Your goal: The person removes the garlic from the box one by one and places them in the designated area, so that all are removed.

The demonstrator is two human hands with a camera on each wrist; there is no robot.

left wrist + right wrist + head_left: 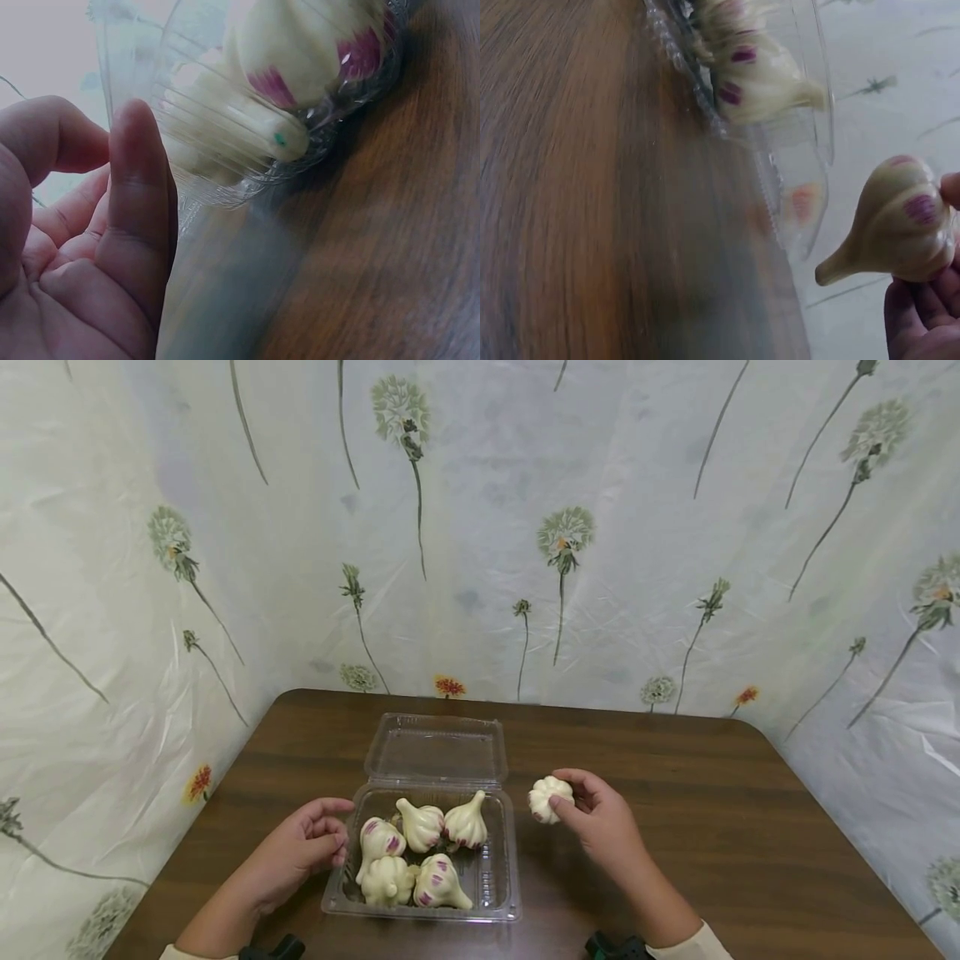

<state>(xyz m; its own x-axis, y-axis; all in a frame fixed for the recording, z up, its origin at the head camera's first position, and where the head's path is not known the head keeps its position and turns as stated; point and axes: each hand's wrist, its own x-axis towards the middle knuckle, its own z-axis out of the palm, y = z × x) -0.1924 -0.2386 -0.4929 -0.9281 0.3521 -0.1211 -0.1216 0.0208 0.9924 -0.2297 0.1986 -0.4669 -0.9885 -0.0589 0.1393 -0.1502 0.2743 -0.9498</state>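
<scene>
A clear plastic clamshell box [498,893] stands on the table with its lid [438,752] folded back, away from me. Several garlic bulbs [467,820], cream with purple marks, lie inside. My left hand [300,847] is at the box's left wall, thumb [139,172] and forefinger pinching its edge. Right of the box, my right hand [603,818] holds another garlic bulb [900,225] above the table between thumb and fingers. In the right wrist view its stem points down and left, away from the palm.
The dark wooden table [712,827] extends to both sides of the box. Behind and beside it hangs a pale curtain [480,527] printed with dandelions. A dark wrist strap [618,946] shows at the bottom edge of the head view.
</scene>
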